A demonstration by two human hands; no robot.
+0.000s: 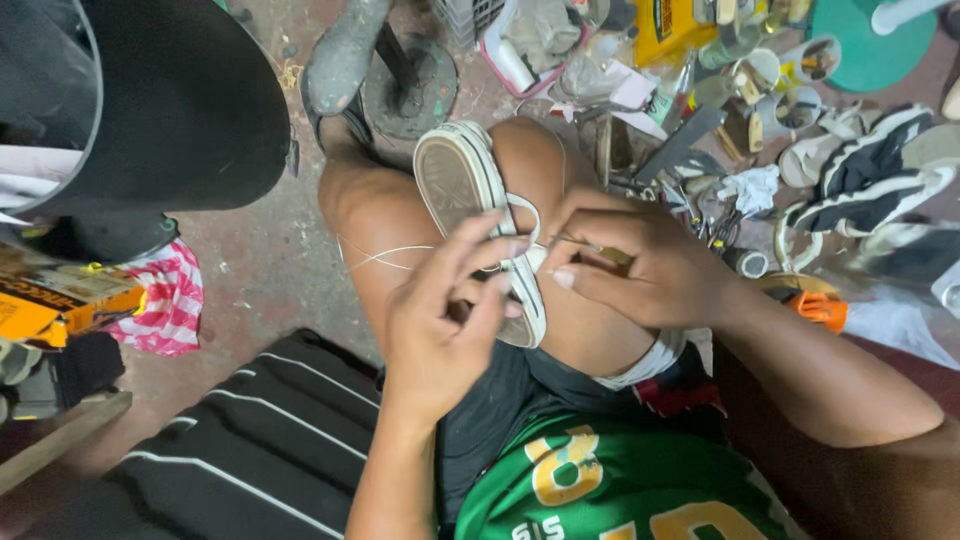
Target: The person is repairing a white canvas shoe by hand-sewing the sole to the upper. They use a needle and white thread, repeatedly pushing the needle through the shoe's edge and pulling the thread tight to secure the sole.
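A white sneaker (462, 185) is clamped sole-up between my bare knees. My left hand (445, 320) pinches a thin white thread (385, 255) at the shoe's side edge; the thread loops out across my left thigh. My right hand (640, 265) grips a slim awl-like tool (595, 248) with a yellowish handle, its tip pressed at the sneaker's rim next to my left fingertips. Most of the tool is hidden in my fist.
A metal shoe-repair stand (385, 70) rises from the floor ahead. Tools, jars, scraps and a black-and-white shoe (870, 170) litter the floor to the right. A black drum (160, 100) and pink-striped cloth (165, 300) lie left. A striped dark mat (260, 440) lies near left.
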